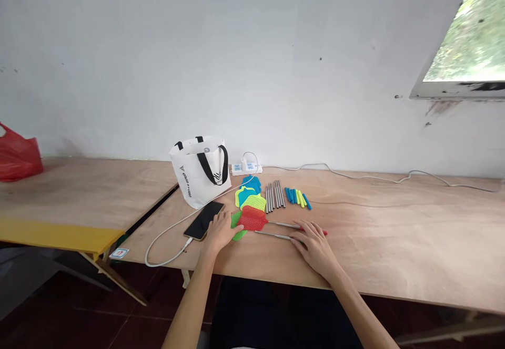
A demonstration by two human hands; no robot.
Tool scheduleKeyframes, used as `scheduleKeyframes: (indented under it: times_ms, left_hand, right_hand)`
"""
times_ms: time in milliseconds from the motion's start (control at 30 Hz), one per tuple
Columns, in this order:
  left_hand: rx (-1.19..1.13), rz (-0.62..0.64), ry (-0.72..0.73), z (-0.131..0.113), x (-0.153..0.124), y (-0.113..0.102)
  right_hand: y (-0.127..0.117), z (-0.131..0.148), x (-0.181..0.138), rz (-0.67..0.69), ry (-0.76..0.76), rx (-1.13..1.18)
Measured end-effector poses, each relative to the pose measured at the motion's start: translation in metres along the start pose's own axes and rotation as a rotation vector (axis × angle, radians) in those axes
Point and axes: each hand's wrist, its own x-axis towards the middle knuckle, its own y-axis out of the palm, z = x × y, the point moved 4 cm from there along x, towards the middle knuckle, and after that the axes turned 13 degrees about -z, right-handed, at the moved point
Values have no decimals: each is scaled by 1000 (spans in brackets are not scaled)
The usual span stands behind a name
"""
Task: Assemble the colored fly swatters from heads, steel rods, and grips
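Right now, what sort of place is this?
Probably a plain indoor workroom, though one view can't confirm it: a wooden table by a marked wall, mesh paddles and metal rods laid out in groups, and a power strip behind them.

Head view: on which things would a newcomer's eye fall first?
The red mesh swatter likely comes first, its head lying between the left hand and right hand. Next may be the white bag with black handles, standing behind the phone. Then the blue and yellow grips, lined up just right of the metal rods, may draw attention.
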Motion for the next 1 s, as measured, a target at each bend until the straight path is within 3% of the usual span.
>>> scheduleKeyframes:
  times_ms: [100, 433, 633, 700, 833, 900, 1000]
  left_hand:
    - [78, 72, -60, 7, -2, -5]
    - [48, 100, -104, 15, -1, -10]
    - [-24, 160, -164, 16, -4, -24]
    - [-45, 107, -197, 21, -5, -35]
    - [-175, -181, -222, 28, -7, -65]
    - [-347, -295, -164, 24, -8, -77]
    - [-773, -313, -46, 7, -7, -81]
  right_hand:
    - [0, 1, 0, 28, -31, 10]
    - [-2, 10, 3, 85, -84, 90]
    - [-1, 9, 4, 63, -59, 151]
    - [-1, 8, 5, 62, -36, 164]
    - [-2, 8, 6, 23, -6, 187]
    - [-5, 8, 7, -14, 22, 215]
    - [-9, 8, 7, -67, 78, 268]
